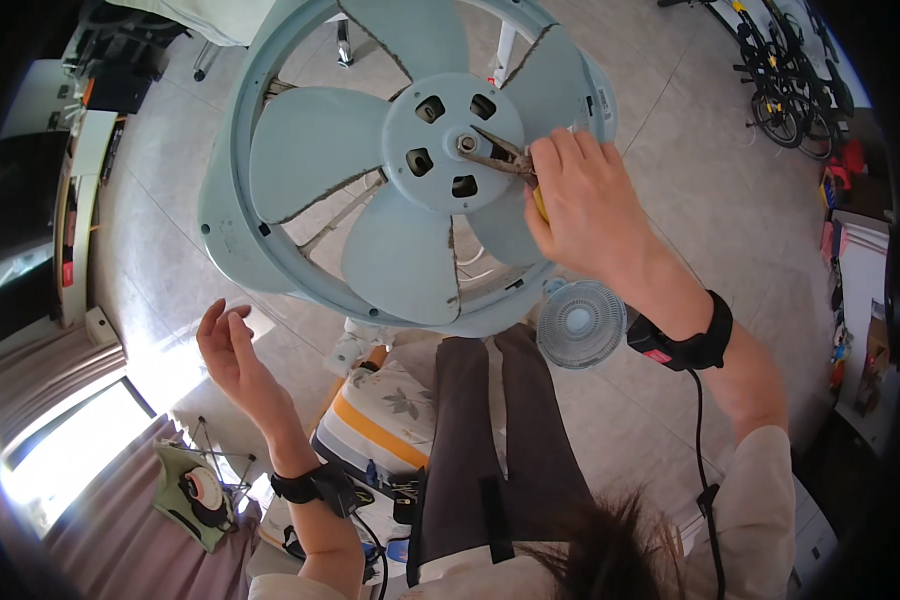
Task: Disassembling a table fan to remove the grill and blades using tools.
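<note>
A wide fisheye camera on the person's head looks steeply down, straight lines bowing toward its rim. It faces the round pale-blue plastic fan (440,180) at close range, with dark brown fabric trousers (458,430) lower down and grey floor tiles (690,130) farther off.

There are five blades (315,150), one hub (446,132), one pair of pliers (520,163), two wristbands (685,345).

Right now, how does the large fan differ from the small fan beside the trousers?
The large fan fills much more of the picture than the small fan. The large fan's broad blades are uncovered in front, while the small fan has a fine round grille. Pliers in the right hand reach the large fan's centre nut; no hand or tool is on the small fan. Both have a round outline.
</note>
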### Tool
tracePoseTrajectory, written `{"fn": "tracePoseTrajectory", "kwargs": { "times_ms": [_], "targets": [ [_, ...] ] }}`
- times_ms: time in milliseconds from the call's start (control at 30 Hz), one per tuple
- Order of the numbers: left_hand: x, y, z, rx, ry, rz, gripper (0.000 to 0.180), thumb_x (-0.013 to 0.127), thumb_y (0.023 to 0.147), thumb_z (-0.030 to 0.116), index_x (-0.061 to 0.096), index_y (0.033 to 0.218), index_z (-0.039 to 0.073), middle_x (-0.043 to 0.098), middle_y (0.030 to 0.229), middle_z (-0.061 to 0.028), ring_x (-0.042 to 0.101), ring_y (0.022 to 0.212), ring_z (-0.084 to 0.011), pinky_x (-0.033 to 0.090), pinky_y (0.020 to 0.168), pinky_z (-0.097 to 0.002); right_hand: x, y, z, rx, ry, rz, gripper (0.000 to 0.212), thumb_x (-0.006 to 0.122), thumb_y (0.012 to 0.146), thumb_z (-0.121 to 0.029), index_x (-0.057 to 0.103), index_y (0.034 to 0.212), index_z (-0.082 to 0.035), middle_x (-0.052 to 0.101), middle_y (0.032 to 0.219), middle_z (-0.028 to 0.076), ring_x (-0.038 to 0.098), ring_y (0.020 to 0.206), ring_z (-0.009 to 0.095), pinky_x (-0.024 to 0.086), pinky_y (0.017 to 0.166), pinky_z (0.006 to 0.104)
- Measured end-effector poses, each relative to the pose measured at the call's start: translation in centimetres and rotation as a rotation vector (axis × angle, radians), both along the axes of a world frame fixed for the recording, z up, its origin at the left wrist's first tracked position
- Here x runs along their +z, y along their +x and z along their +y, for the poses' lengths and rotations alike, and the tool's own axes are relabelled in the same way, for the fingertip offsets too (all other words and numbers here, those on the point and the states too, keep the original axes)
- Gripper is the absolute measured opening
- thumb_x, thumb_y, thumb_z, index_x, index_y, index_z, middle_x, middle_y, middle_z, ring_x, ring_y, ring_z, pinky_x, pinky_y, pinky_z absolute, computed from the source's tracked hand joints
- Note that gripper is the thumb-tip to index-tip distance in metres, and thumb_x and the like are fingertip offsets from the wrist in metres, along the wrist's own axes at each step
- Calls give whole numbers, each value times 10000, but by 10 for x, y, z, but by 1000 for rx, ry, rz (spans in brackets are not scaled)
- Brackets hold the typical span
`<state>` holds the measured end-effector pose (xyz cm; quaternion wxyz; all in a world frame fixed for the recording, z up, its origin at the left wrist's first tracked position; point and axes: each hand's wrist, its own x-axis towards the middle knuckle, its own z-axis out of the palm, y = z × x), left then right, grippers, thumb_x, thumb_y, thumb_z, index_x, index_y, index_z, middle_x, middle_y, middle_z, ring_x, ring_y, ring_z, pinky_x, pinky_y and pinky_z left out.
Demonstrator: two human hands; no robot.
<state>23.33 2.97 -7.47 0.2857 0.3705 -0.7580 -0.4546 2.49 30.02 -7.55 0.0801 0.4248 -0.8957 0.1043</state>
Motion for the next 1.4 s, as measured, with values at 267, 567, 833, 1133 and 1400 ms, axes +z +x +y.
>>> {"fn": "tracePoseTrajectory", "kwargs": {
  "times_ms": [267, 567, 833, 1133, 1400],
  "targets": [
    [10, -25, 2, 11, -291, -15, 233, 540, 912, 122, 554, 1121, 20, 595, 1057, -60, 518, 912, -95, 374, 761, -214, -1, 5, 1, -43, -46, -10, 201, 598, 688, -120, 488, 828, -27, 486, 788, 111, 493, 744, 252, 388, 642, 359],
    [35, -87, 19, -343, -932, -158, 316, 584, 891, 212, 570, 1177, 76, 578, 1182, -92, 484, 1138, -221, 368, 965, -355, 6, 15, 0, -101, -10, -53, 235, 602, 665, -118, 489, 850, -28, 466, 805, 109, 476, 772, 256, 379, 684, 371],
    [35, -98, 19, -338, -803, -228, 338, 654, 837, 209, 624, 1154, 94, 634, 1069, -68, 553, 1016, -177, 422, 862, -327, 8, 4, 12, -4, -89, -10, 278, 605, 625, -96, 478, 864, -31, 465, 828, 111, 467, 806, 260, 372, 728, 360],
    [28, -92, 22, -288, -789, -181, 327, 688, 812, 225, 657, 1117, 113, 653, 969, -47, 559, 896, -134, 409, 763, -288, 5, 5, 8, -19, -162, -49, 218, 595, 661, -89, 491, 840, -22, 476, 797, 110, 478, 780, 258, 383, 707, 360],
    [30, -87, 26, -282, -787, -206, 326, 699, 804, 232, 662, 1100, 100, 656, 943, -40, 553, 868, -129, 399, 737, -284, 2, 10, -3, -22, -153, -61, 164, 597, 718, -99, 493, 815, -18, 494, 772, 109, 501, 752, 254, 411, 685, 355]
  ]
}}
